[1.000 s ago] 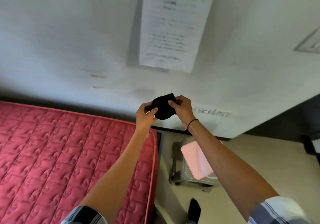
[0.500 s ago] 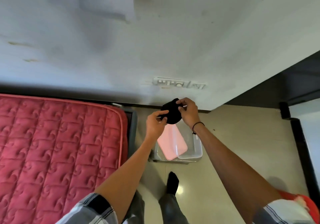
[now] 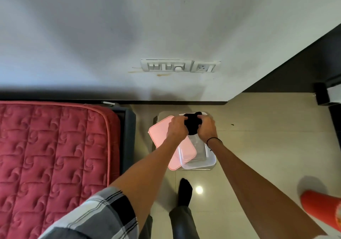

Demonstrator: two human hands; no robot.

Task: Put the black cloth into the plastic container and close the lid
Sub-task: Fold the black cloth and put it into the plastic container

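Note:
A bunched black cloth [image 3: 192, 125] is held between my two hands over the far end of a clear plastic container [image 3: 202, 160] that stands on the tiled floor. My left hand [image 3: 177, 128] grips the cloth's left side and my right hand [image 3: 206, 129] grips its right side. A pink lid [image 3: 162, 137] lies askew across the container's left half, partly under my left arm. The container's near right part is uncovered and looks bare inside.
A red quilted mattress [image 3: 55, 155] on a dark frame fills the left. A white wall with a switch panel [image 3: 180, 66] rises behind the container. My foot in a black sock [image 3: 185, 190] stands just before the container. An orange object [image 3: 321, 207] sits at the lower right.
My view has tilted down from the wall to the floor. Both hands have carried the black cloth lower, from in front of the wall to just over the container.

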